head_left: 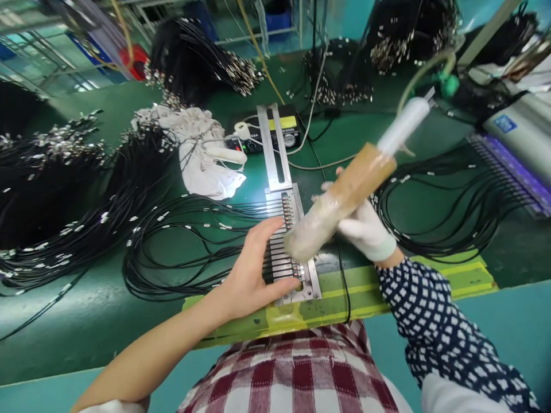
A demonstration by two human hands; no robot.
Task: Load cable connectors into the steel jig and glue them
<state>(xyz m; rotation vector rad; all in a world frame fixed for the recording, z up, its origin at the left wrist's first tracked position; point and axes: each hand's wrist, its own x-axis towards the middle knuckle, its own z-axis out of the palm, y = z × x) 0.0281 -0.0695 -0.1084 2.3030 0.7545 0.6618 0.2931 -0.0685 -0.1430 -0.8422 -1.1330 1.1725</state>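
My bare left hand (249, 272) lies over the near part of a metal fixture (312, 281), thumb and fingers spread apart. Between thumb and forefinger shows a row of black cables (202, 252), with their small metal ends lined up in the fixture. My right hand (365, 229), in a white glove with bare fingertips, is closed around a thick tape-wrapped tool (353, 178). The tool is brown in the middle, with a whitish rounded end over the fixture and a white shaft pointing away to the upper right. Its exact kind cannot be made out.
Behind the fixture stand a black control box (253, 140) and a crumpled white cloth (202, 149). Bundles of black cables (202, 57) lie left and behind. At right, more cables run to a purple strip (512, 172) by a silver machine (523, 126). Yellow-green tape (340, 298) covers the bench edge.
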